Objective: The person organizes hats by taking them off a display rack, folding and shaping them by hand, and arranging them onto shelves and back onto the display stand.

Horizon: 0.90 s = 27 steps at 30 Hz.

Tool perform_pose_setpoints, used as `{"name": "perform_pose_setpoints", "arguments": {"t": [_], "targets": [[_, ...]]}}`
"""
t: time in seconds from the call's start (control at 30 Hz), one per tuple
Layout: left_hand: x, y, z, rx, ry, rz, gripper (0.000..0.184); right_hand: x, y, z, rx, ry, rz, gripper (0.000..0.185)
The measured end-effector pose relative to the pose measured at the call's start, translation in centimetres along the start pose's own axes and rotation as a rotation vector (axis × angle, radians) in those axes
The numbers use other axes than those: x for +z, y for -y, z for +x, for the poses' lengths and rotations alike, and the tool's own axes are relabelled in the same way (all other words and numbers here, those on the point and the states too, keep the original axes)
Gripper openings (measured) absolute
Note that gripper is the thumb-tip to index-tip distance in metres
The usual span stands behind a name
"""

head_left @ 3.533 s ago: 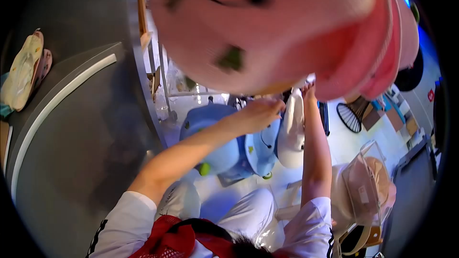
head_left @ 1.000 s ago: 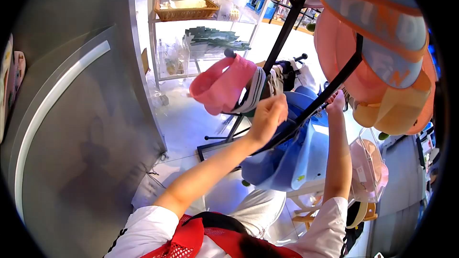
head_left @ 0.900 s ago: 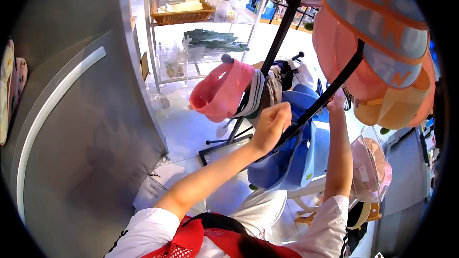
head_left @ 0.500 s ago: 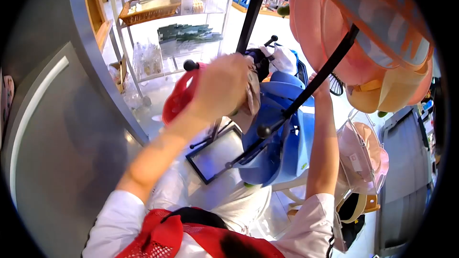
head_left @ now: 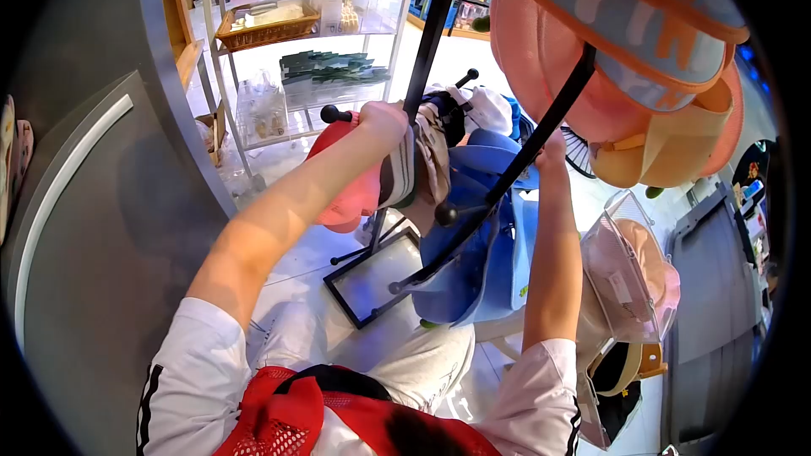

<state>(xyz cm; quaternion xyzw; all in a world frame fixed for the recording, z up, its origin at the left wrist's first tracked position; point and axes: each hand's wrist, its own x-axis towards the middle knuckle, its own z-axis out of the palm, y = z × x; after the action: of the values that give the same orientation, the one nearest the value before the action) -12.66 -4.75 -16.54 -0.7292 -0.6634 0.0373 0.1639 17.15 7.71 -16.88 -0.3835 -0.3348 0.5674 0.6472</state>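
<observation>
My left hand (head_left: pixel 384 124) is curled at the top of a row of caps on the black hat rack (head_left: pixel 432 42). A coral-red cap (head_left: pixel 351 198) hangs below that wrist, beside a cap with a striped white and dark edge (head_left: pixel 397 173) and a beige cap (head_left: pixel 433 156). The left fingertips are hidden behind the hand. My right hand (head_left: pixel 551 150) is raised and closed beside the slanting rack arm (head_left: pixel 545 131), near several blue hats (head_left: pixel 481 245). The arm partly covers its fingers, so what they grip cannot be made out.
Pink, orange and blue-patterned hats (head_left: pixel 625 42) hang at upper right. A wire basket (head_left: pixel 629 266) with pink hats stands at lower right. Behind the rack is a shelf with a wicker basket (head_left: pixel 269 25). A grey door (head_left: pixel 93 228) stands at left. The rack's black-framed base (head_left: pixel 372 279) is on the floor.
My left hand, blurred before, is now steadier and slightly lower beside the rack post. The coral-red cap has turned, and the striped-edged cap beside it now shows. The view has shifted slightly.
</observation>
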Motion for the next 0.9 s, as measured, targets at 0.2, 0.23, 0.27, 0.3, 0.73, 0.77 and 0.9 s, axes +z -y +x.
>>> {"name": "perform_pose_setpoints", "arguments": {"t": [0.2, 0.23, 0.27, 0.3, 0.73, 0.77, 0.9], "targets": [[-5.4, 3.3, -5.3, -0.082, 0.086, 0.073, 0.024, -0.3, -0.1, 0.9, -0.002, -0.022, -0.030, 0.032], [-4.9, 3.9, -5.4, -0.042, 0.091, 0.023, 0.025, -0.2, -0.2, 1.1, -0.013, -0.041, -0.030, 0.032], [-4.5, 4.4, -5.6, -0.002, 0.096, -0.027, 0.025, 0.0, -0.4, 1.2, -0.023, -0.059, -0.029, 0.032], [-4.4, 4.7, -5.7, 0.026, 0.050, -0.023, 0.024, -0.4, -1.1, 2.6, -0.027, -0.041, -0.010, 0.032], [-1.4, 5.7, -7.8, 0.072, -0.500, -0.365, 0.015, -0.5, -1.7, -7.0, -0.143, 0.022, 0.158, 0.022], [-1.4, 5.7, -8.1, 0.061, -0.568, -0.520, 0.015, -0.3, -1.9, -9.4, -0.166, -0.130, 0.148, 0.026], [0.0, 5.6, -9.2, -0.042, -0.740, -1.116, 0.018, -1.5, -4.8, -19.3, -0.610, -0.363, 0.128, 0.035]]}}
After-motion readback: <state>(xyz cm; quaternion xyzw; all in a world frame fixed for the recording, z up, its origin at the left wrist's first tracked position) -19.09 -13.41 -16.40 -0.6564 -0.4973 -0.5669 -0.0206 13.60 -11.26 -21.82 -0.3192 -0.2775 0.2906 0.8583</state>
